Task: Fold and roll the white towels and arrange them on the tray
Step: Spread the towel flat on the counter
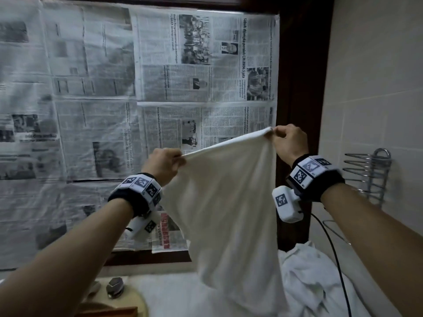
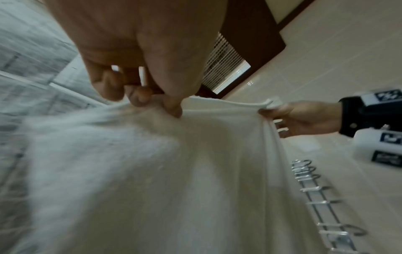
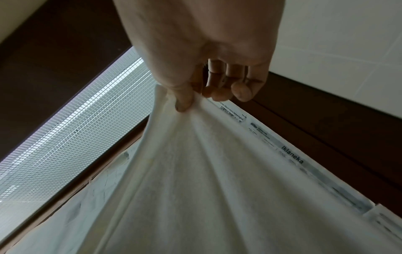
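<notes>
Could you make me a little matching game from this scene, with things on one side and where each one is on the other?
Things:
1. held towel
2. crumpled towel
3. newspaper sheets
4. wire rack

Places:
A. mounted on the tiled wall at the right
B. stretched in the air between the left hand and the right hand
C. covering the window
D. lying in a heap on the counter, lower right

Pairs: 1-B, 2-D, 3-C, 4-A
</notes>
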Available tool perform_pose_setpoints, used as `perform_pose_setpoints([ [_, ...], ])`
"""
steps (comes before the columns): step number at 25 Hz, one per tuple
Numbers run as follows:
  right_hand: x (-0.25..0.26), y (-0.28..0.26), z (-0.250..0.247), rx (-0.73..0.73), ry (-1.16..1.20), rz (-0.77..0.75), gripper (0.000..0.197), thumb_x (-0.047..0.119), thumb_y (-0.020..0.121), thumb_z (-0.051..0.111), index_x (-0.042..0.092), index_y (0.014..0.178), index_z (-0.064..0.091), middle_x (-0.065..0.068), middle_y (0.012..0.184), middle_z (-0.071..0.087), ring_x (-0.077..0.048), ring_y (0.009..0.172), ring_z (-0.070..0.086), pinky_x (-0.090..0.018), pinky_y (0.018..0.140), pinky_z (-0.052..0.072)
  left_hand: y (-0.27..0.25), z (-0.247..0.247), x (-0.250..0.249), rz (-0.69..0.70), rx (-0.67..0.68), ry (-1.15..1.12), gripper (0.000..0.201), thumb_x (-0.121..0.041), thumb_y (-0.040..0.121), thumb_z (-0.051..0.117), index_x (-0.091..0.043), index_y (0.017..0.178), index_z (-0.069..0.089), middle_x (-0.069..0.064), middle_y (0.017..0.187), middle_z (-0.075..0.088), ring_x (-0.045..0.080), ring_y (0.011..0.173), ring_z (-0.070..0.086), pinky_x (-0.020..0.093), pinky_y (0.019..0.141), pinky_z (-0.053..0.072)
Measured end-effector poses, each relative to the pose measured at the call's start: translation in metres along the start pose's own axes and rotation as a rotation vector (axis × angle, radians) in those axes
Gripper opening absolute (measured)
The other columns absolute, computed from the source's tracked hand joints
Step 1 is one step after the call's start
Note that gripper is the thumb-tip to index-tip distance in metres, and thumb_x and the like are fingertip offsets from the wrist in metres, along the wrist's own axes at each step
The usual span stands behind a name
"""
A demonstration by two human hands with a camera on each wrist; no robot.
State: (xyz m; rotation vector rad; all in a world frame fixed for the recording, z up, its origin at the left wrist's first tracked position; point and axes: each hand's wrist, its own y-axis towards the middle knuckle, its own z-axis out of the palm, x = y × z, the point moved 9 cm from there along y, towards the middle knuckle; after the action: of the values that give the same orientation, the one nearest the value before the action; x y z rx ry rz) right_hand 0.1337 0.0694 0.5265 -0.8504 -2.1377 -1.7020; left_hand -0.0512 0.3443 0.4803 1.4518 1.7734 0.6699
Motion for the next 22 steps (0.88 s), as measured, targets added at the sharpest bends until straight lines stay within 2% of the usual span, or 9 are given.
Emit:
perform_pose_setpoints([
  [2,-0.004,-0.008,0.003,0.008,0.044,0.069,0.023,0.029,0.092,0.062,0.011,0.093,0.075,-0.006,0.093,0.07,-0.018,0.085,0.062,-0.023,0.072,0.044,-0.015,-0.002,0.021,-0.098,0.074,0.151,0.02,-0.031,0.095,0.059,-0.018,0.086,0.07,0.001,0.075,0.06,0.022,0.071,0.053,0.034,0.065,0.045],
  [5,-0.015,-0.016,0.003,0.009,0.046,0.156,0.023,0.027,0.094,0.059,0.011,0.094,0.075,-0.008,0.092,0.071,-0.016,0.078,0.058,-0.023,0.065,0.042,-0.032,-0.008,0.041,-0.191,0.172,0.351,0.026,-0.033,0.1,0.049,-0.014,0.094,0.066,0.008,0.091,0.063,0.022,0.079,0.05,0.032,0.066,0.036],
  [9,-0.021,-0.019,-0.001,0.003,0.094,0.226,0.023,0.031,0.094,0.059,0.016,0.105,0.074,-0.003,0.104,0.07,-0.013,0.089,0.058,-0.027,0.08,0.051,-0.03,-0.039,0.062,-0.37,0.072,0.384,0.037,-0.042,0.101,0.039,-0.012,0.088,0.055,0.01,0.085,0.055,0.026,0.078,0.049,0.039,0.067,0.039],
  [11,-0.021,-0.018,-0.002,0.02,0.127,0.261,0.023,0.032,0.093,0.06,0.02,0.108,0.073,0.0,0.107,0.068,-0.013,0.096,0.058,-0.025,0.083,0.047,-0.023,-0.056,0.066,-0.441,-0.02,0.28,0.045,-0.048,0.099,0.043,-0.011,0.076,0.054,0.013,0.079,0.054,0.033,0.078,0.054,0.041,0.067,0.042],
  [14,-0.018,-0.018,0.002,0.118,0.099,0.27,0.019,0.034,0.09,0.062,0.023,0.1,0.074,0.0,0.104,0.07,-0.02,0.099,0.064,-0.039,0.089,0.054,-0.014,-0.068,0.059,-0.474,-0.095,-0.002,0.048,-0.042,0.097,0.053,-0.005,0.067,0.06,0.014,0.065,0.061,0.028,0.059,0.061,0.033,0.054,0.046],
  [16,-0.016,-0.021,-0.006,0.081,0.11,0.278,0.016,0.034,0.088,0.064,0.023,0.093,0.073,-0.002,0.096,0.071,-0.023,0.094,0.067,-0.044,0.084,0.057,-0.012,-0.07,0.054,-0.507,-0.099,-0.223,0.041,-0.033,0.098,0.056,-0.008,0.066,0.058,0.01,0.059,0.062,0.018,0.043,0.06,0.027,0.043,0.05],
  [19,-0.008,-0.025,-0.022,0.018,0.174,0.294,0.017,0.037,0.082,0.063,0.023,0.076,0.07,0.0,0.083,0.07,-0.022,0.081,0.067,-0.04,0.073,0.058,-0.003,-0.085,0.045,-0.499,-0.171,-0.427,0.03,-0.024,0.099,0.054,-0.01,0.072,0.055,0.012,0.071,0.062,0.026,0.055,0.064,0.039,0.055,0.059],
  [20,-0.002,-0.025,-0.029,0.003,0.202,0.291,0.019,0.038,0.079,0.061,0.023,0.071,0.069,0.002,0.078,0.068,-0.019,0.076,0.064,-0.039,0.072,0.055,-0.001,-0.093,0.039,-0.497,-0.19,-0.474,0.029,-0.025,0.099,0.054,-0.011,0.074,0.056,0.013,0.074,0.063,0.024,0.054,0.063,0.039,0.054,0.059],
  [22,0.015,-0.027,-0.042,-0.015,0.279,0.276,0.021,0.038,0.077,0.059,0.022,0.066,0.066,0.003,0.07,0.063,-0.017,0.07,0.058,-0.037,0.066,0.049,0.004,-0.11,0.021,-0.469,-0.207,-0.565,0.028,-0.026,0.097,0.058,-0.013,0.073,0.059,0.007,0.067,0.059,0.011,0.041,0.054,0.025,0.039,0.051],
])
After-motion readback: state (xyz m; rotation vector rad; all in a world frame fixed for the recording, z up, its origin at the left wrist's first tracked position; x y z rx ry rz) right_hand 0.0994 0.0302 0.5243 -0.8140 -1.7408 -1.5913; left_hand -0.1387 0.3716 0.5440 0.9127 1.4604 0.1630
